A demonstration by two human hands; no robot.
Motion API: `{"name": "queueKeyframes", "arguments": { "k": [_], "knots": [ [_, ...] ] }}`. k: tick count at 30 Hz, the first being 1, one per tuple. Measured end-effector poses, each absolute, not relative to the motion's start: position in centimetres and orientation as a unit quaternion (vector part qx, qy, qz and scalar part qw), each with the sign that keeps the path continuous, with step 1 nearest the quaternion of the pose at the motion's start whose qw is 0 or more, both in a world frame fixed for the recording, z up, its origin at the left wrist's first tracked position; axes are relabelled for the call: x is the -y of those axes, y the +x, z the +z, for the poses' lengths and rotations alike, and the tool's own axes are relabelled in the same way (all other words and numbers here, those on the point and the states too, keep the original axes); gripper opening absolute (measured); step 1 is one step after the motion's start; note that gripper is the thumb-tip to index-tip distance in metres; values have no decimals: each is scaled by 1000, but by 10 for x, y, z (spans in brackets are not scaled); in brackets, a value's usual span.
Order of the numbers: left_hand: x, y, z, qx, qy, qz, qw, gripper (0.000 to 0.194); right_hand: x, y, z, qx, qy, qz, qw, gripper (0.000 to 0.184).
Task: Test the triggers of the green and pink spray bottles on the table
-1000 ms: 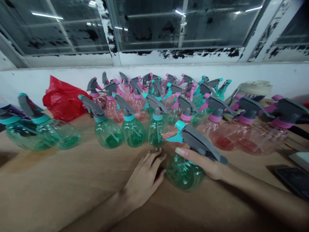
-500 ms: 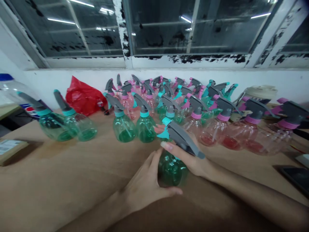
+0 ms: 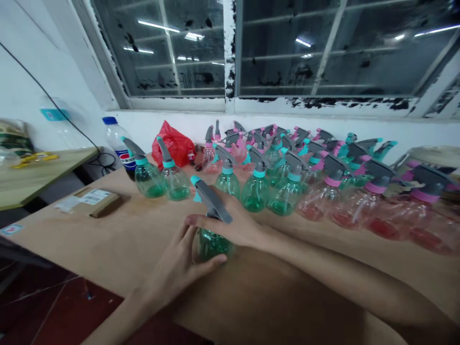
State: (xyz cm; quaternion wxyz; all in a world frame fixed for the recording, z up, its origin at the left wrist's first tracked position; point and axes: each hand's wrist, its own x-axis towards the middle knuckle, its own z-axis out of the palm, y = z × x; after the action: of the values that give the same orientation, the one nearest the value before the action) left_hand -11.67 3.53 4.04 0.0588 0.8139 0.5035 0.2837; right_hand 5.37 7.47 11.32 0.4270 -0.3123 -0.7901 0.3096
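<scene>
A green spray bottle (image 3: 214, 243) with a grey and teal spray head stands in front of me, between both hands. My left hand (image 3: 192, 261) curls round the lower body from the left, thumb in front. My right hand (image 3: 230, 223) wraps the neck just under the spray head, its far fingers hidden behind the bottle. Just beyond it is a row of green spray bottles (image 3: 256, 194), and to the right several clear pink ones (image 3: 347, 208) with pink collars. Two more green bottles (image 3: 176, 184) stand to the left.
A red plastic bag (image 3: 172, 146) and a cola bottle (image 3: 120, 143) are near the wall. A flat cardboard box (image 3: 94, 200) lies at the table's left. More spray bottles crowd the back under the window. A second table (image 3: 72, 167) stands at the far left.
The view has swung left, so the left table edge and second table now show. Both hands still hold the green spray bottle, and the right hand sits closer round its neck.
</scene>
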Motion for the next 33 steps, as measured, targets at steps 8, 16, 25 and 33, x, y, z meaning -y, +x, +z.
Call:
{"name": "queueKeyframes", "arguments": {
  "k": [8, 16, 25, 33],
  "knots": [
    [-79, -145, 44, -512, 780, 350, 80, 61, -98, 73, 133, 865, -348, 201, 299, 58],
    [-121, -155, 70, -589, 756, 281, -45, 52, -126, 101, 172, 829, -428, -31, 358, 23],
    [-141, -136, 94, -606, 767, 177, -109, 46, -166, 82, 173, 796, -509, -183, 273, 49],
    [-150, -124, 106, -615, 757, 132, -177, 44, -185, 74, 161, 800, -511, -211, 233, 39]
  ]
}}
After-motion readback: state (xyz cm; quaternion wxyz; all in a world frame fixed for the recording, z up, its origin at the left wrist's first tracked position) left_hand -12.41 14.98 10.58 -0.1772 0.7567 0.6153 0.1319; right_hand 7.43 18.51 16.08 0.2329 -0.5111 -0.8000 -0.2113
